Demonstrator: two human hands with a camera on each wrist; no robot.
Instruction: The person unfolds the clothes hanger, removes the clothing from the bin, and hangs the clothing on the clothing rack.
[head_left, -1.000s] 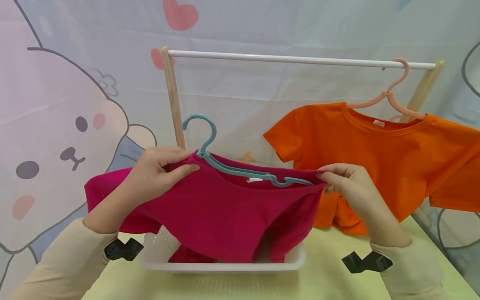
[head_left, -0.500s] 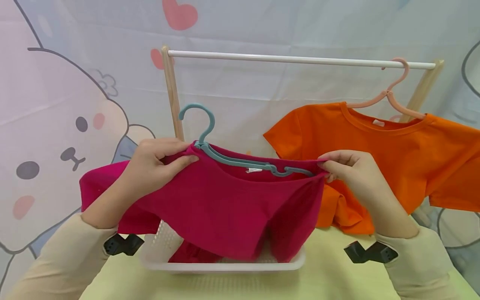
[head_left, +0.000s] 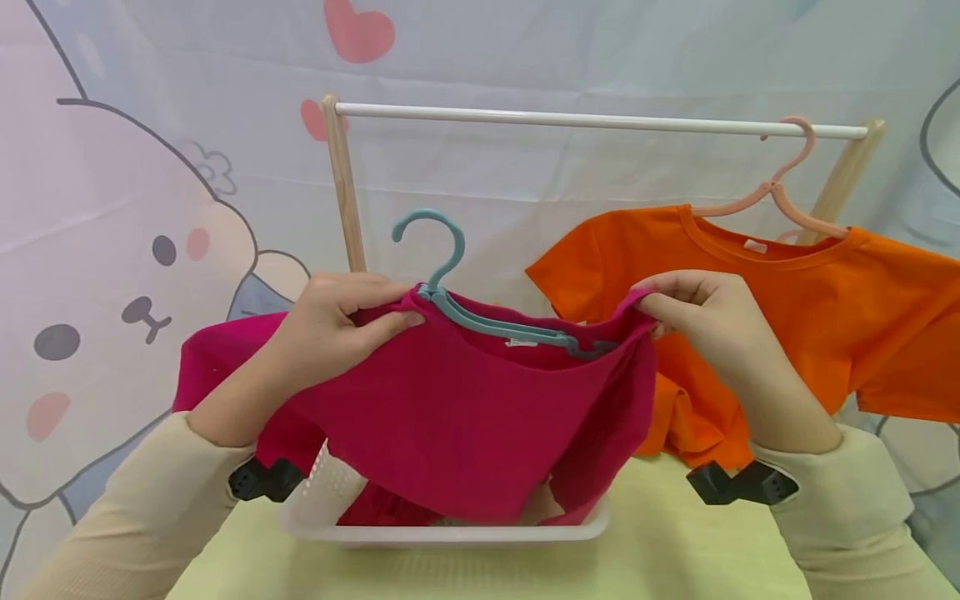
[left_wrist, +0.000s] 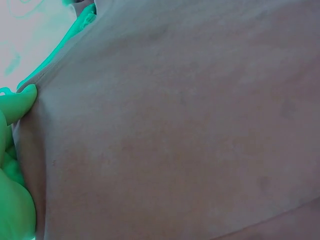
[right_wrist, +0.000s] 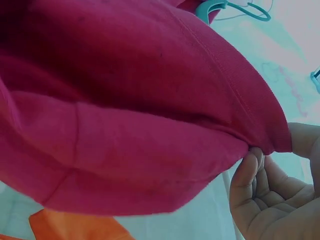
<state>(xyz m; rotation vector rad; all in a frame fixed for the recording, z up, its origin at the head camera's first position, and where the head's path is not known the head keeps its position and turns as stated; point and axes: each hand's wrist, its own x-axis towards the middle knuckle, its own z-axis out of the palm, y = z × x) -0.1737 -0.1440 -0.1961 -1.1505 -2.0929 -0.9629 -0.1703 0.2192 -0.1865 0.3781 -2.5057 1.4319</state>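
Note:
In the head view a magenta T-shirt (head_left: 465, 417) is held up by its neckline. A light blue hanger (head_left: 498, 323) lies within the neck opening, its hook standing up at the left and its body running right. My left hand (head_left: 341, 329) pinches the collar beside the hook's base; whether it also grips the hanger through the cloth I cannot tell. My right hand (head_left: 708, 321) pinches the opposite end of the collar. The right wrist view shows thumb and fingers on the shirt's edge (right_wrist: 262, 135). Shirt fabric (left_wrist: 170, 125) fills most of the left wrist view.
Behind stands a rack with a white rail (head_left: 562, 119) and wooden posts. An orange T-shirt (head_left: 750, 308) hangs at its right on a pink hanger (head_left: 772, 187). Below the magenta shirt, a white basket (head_left: 450, 533) with red cloth stands on the yellow-green tabletop (head_left: 652, 533).
The shirt and hanger have risen slightly, and the hook has shifted right. My hands have come closer together; the collar now sags and bunches near my right hand.

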